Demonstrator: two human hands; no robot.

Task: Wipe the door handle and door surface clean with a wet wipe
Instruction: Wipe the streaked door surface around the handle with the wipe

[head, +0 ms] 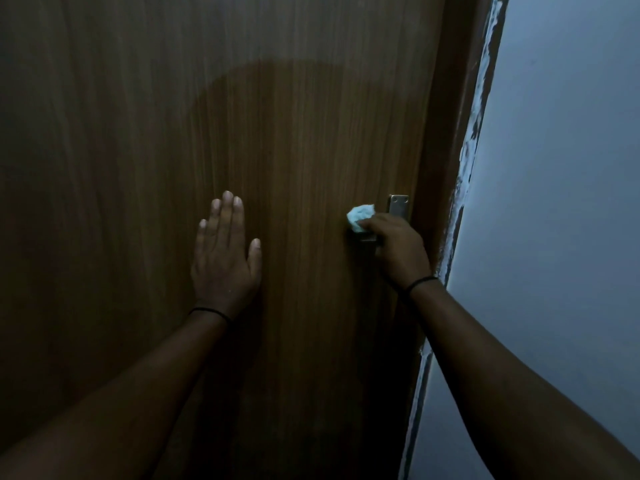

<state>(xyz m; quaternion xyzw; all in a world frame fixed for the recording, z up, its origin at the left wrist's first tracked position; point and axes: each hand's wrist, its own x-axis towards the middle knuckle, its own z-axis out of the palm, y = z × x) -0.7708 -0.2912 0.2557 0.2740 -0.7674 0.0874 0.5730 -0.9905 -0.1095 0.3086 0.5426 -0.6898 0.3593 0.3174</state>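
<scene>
Roughly midway, by the look of it. Above and between the hands, a broad darker, rounded patch on the door surface [242, 133], possibly damp from wiping, possibly only a shadow; not possible to say which in this dim light. Far left and upper panel paler, likely still to be done.

Left hand [223, 258] laid flat on the wood, fingers straight and close together, thumb splayed to the right, holding nothing; seemingly there to steady the door. Thin black band [207, 311] at the wrist just below.

Further right, well apart from that palm, right hand [391, 247] curled over the door handle [367, 237], fingers bunched round a crumpled wet wipe [360, 216]. Wipe poking out at the upper left of the knuckles, pressed against the lever. Lever mostly hidden under fingers and wipe; only a short dark stretch visible beneath. Metal backplate [399, 204] with two screws just above the knuckles. A second black band at this wrist.

Handle step judged to be in hand now, not finished. Right of that arm, door edge, then pale wall [561, 168].
</scene>
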